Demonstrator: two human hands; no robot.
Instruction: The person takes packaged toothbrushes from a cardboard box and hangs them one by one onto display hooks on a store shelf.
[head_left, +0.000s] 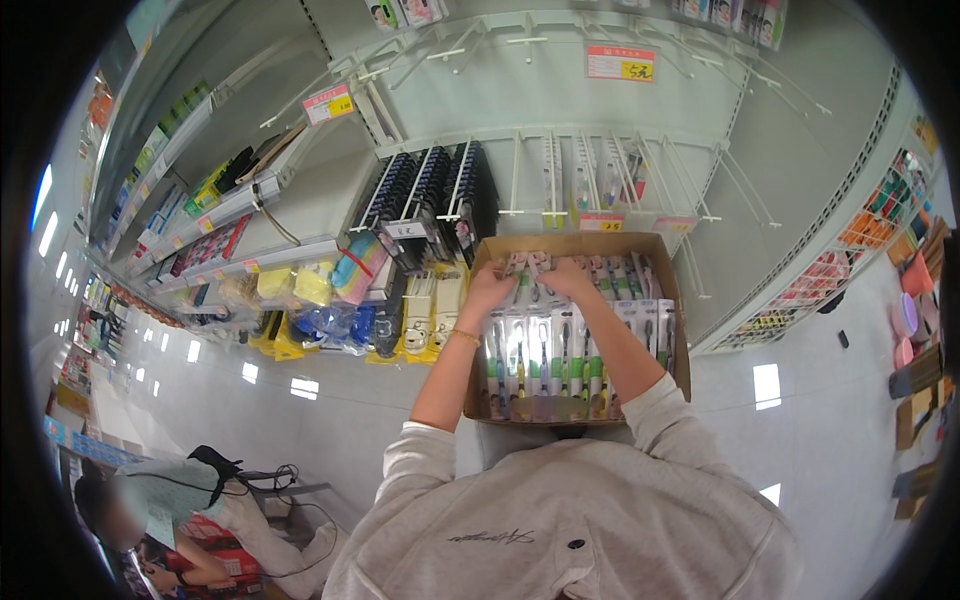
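A cardboard box (681, 330) stands before me, filled with toothbrushes in clear blister packs (565, 352). The near row shows brushes in several colours with green bands; a second row lies behind it. My left hand (491, 286) reaches into the far left part of the box, its fingers at the side of some toothbrush packs (535, 289). From the other side, my right hand (568, 279) grips the same small group, so the packs are between both hands. My fingertips are partly hidden among the packaging.
Wire display hooks (517, 176) jut from the shelf panel above the box, some carrying packaged goods. Black hanging items (431, 195) and yellow-backed packs (435, 311) are on the left. A person (187, 502) crouches at lower left near cables. A wire-basket rack (832, 270) stands right.
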